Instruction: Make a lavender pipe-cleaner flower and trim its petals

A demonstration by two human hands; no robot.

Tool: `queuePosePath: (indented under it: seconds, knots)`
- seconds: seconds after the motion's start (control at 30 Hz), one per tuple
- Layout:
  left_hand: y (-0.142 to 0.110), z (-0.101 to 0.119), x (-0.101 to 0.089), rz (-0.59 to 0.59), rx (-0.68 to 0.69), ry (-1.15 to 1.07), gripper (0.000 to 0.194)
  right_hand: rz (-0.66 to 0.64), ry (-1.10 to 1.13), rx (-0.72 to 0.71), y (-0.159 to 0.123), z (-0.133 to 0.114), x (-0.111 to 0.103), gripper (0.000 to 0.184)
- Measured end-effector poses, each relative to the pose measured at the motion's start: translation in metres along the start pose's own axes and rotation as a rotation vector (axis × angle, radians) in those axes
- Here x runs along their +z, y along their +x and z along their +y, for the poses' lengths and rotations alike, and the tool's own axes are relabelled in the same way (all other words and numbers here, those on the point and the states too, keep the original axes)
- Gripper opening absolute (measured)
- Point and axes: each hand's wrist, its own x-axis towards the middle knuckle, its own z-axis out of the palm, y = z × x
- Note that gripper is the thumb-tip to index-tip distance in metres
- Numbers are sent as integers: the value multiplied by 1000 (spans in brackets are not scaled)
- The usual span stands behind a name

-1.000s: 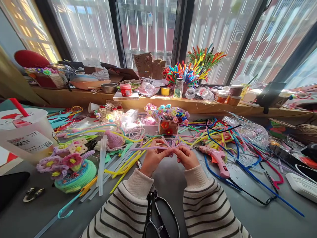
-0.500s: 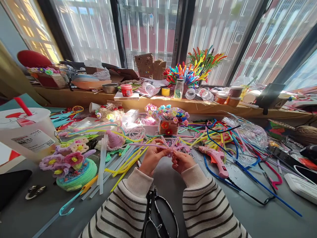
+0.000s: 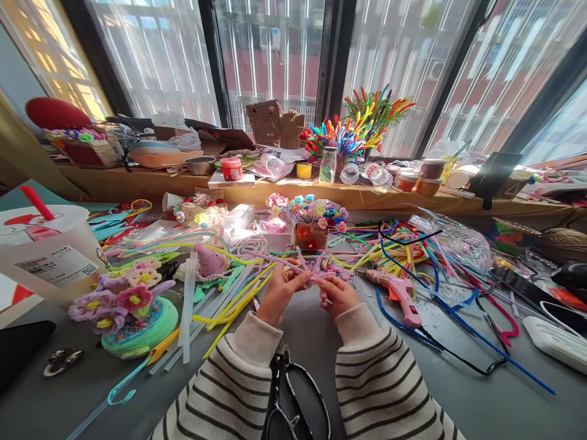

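Note:
Lilac pipe cleaners [image 3: 316,264], several crossing in a spidery shape, are held between both hands above the table. My left hand [image 3: 280,292] pinches them from the left, thumb and forefinger together. From the other side my right hand [image 3: 338,294] grips a lilac strand, its fingers curled. How the strands are joined is hidden behind the fingertips. Below my wrists lie black-handled scissors [image 3: 293,397], close to my body. A pink hot glue gun [image 3: 398,294] lies right of my right hand. Yellow pipe cleaners [image 3: 238,308] are just left of my left hand.
On the left stand a drink cup with a red straw [image 3: 50,244] and a green coiled piece with fuzzy flowers [image 3: 137,324]. Clear glue sticks [image 3: 188,308] lie nearby. Behind the hands is a flower box [image 3: 312,235]. Loose blue pipe cleaners [image 3: 495,348] and a black cord spread rightward.
My right fingers have shifted slightly, now stretched more toward the left along a lilac strand. The left hand keeps its pinch. The whole view has moved a little.

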Motion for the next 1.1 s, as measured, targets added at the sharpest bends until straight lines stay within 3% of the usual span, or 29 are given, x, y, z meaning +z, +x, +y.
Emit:
queuePosePath:
  seconds: [0.13, 0.37, 0.77, 1.1]
  knots:
    - [-1, -1, -1, -82, -58, -31, 39, 49, 56, 44, 3, -3, -2, 27]
    - [0, -4, -1, -165, -97, 20, 36, 122, -12, -110, 3, -1, -2, 20]
    - [-1, 3, -2, -12, -164, -69, 37, 161, -61, -112, -1, -4, 2, 21]
    - [2, 1, -4, 12, -114, -78, 36, 166, -83, -68, -2, -5, 3, 17]
